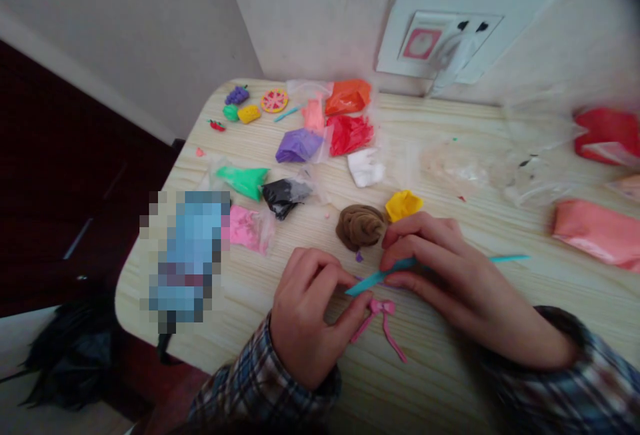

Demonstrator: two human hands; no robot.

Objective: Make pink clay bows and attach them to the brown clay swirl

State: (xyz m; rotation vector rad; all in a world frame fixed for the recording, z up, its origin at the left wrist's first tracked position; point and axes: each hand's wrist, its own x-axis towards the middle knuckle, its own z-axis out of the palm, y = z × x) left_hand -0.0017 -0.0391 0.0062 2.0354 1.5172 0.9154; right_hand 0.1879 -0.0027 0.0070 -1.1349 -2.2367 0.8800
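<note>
My right hand (435, 258) grips a blue plastic modelling knife (373, 280), its blade pointing left and its thin end showing past the hand. Under the blade, a narrow purple clay strip (359, 279) partly shows on the table. My left hand (315, 312) has curled fingers, with thumb and forefinger close around the knife's tip; what they pinch, if anything, is hidden. Just below the thumb lies a pink clay bow (383, 307) with two hanging tails. Behind the hands sit a brown clay coil (360, 226) and a yellow clay piece (404, 206).
Bagged clay, including green (245, 180), black (285, 196) and red (350, 134), covers the back left. Small clay fruits such as grapes (237, 94) are in the far corner. A pixelated blue object (193, 255) lies left; a salmon clay pack (595, 232) lies right.
</note>
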